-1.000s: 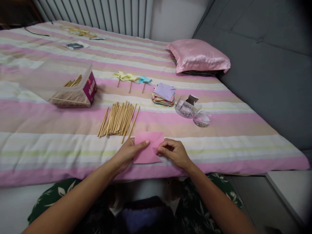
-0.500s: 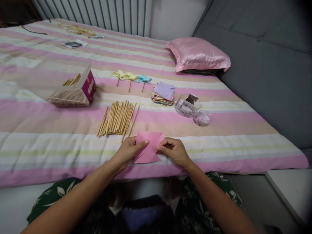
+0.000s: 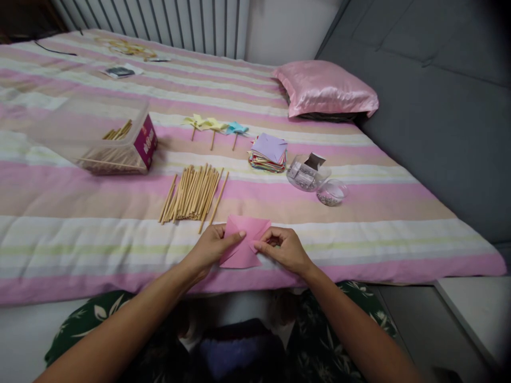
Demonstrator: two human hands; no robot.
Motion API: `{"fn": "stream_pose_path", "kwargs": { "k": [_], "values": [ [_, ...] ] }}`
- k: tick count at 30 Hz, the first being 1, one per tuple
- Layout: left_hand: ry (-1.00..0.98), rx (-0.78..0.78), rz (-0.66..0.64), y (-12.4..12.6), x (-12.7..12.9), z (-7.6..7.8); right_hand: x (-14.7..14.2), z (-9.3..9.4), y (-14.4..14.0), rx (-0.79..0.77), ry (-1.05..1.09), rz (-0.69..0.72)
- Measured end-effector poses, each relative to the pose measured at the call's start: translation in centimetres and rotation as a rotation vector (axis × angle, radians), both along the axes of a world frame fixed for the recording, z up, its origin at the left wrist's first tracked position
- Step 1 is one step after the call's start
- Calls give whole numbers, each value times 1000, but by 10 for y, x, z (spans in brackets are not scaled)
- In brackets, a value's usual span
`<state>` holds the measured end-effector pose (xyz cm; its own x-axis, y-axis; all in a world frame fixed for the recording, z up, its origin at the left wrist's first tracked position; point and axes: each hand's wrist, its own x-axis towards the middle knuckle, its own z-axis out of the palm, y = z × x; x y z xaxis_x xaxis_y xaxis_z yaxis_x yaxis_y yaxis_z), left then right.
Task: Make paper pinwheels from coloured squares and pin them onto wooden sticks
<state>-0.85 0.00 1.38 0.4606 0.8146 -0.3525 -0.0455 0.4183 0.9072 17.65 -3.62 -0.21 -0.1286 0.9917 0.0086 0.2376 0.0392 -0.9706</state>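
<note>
A square of pink paper (image 3: 240, 255) with slits cut in from its corners is held just above the bed's front edge. My left hand (image 3: 211, 247) grips its left side, thumb on top and fingers behind. On the right side, my right hand (image 3: 285, 247) pinches a corner flap between thumb and forefinger, bent in toward the middle. Just beyond my left hand lies a bundle of thin wooden sticks (image 3: 194, 194). Farther back are two yellow paper pinwheels (image 3: 213, 126) and a blue pinwheel (image 3: 236, 128) on sticks.
A stack of coloured paper squares (image 3: 269, 149) sits beyond my hands. Right of it stand two clear round containers (image 3: 331, 192) of small metal pieces. A clear plastic box (image 3: 146, 141) of sticks is at the left. A pink pillow (image 3: 327, 88) lies at the back right.
My right thumb and forefinger have moved slightly left, bending the pink paper's flap further inward. The paper has tilted a little, while my left hand keeps its grip.
</note>
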Motion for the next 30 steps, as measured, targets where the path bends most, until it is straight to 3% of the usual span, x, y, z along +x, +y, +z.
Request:
{"fn": "stream_pose_path", "kwargs": {
  "k": [11, 30],
  "values": [
    [1, 23, -28, 0, -1, 0, -2, 1, -1, 8, -30, 0],
    [92, -27, 76, -3, 5, -3, -4, -2, -3, 42, -1, -26]
  ]
}}
